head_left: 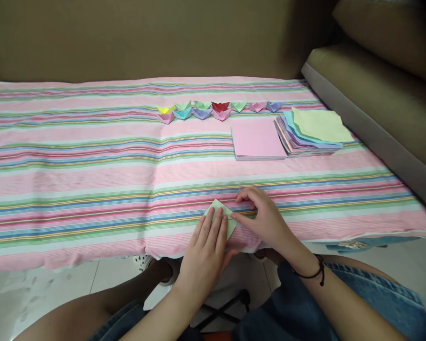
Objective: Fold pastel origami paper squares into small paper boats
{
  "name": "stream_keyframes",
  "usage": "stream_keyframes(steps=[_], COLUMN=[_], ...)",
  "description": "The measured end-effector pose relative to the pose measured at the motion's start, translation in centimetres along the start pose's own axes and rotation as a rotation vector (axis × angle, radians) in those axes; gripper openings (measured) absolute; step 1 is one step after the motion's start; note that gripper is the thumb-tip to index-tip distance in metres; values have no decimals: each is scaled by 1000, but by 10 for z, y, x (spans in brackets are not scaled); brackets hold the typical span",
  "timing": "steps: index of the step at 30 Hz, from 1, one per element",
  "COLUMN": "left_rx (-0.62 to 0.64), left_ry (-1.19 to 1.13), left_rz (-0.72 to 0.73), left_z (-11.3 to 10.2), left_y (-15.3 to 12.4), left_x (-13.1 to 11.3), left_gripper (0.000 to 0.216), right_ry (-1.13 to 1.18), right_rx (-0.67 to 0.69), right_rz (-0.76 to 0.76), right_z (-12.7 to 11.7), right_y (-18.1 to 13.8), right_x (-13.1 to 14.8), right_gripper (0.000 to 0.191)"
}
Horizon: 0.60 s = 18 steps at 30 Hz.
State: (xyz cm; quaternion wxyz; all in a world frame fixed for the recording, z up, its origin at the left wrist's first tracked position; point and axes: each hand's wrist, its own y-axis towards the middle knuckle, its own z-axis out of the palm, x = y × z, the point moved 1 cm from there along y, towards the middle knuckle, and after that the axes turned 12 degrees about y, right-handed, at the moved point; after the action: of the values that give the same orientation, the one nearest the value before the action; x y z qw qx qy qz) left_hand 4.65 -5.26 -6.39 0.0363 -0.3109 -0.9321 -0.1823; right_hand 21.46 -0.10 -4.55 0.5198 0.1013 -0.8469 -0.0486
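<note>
A pale green folded paper (220, 210) lies near the front edge of the striped tablecloth (92, 161). My left hand (206, 251) lies flat on it, fingers stretched out and pressing it down. My right hand (262, 218) rests beside it on the right, fingers curled, with a fingertip touching the paper's right corner. Most of the paper is hidden under my left hand.
A row of small folded paper boats (213, 110) in several colours stands at the back. To the right lie a pink paper stack (257, 139) and a fanned multicolour paper stack (312, 132). A brown sofa (376, 94) flanks the right side.
</note>
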Motion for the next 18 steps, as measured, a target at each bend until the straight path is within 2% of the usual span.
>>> stream_keyframes(steps=[11,18], left_rx=[13,29], left_ry=[25,16], left_rz=[3,21], left_z=[1,2], left_y=[0,1], left_x=[0,0], left_gripper=[59,65], right_ry=[-54,67], right_rx=[-37,48], right_rz=[-18,36], right_z=[5,-6], right_y=[-1,2], right_x=[3,-4], right_gripper=[22,24])
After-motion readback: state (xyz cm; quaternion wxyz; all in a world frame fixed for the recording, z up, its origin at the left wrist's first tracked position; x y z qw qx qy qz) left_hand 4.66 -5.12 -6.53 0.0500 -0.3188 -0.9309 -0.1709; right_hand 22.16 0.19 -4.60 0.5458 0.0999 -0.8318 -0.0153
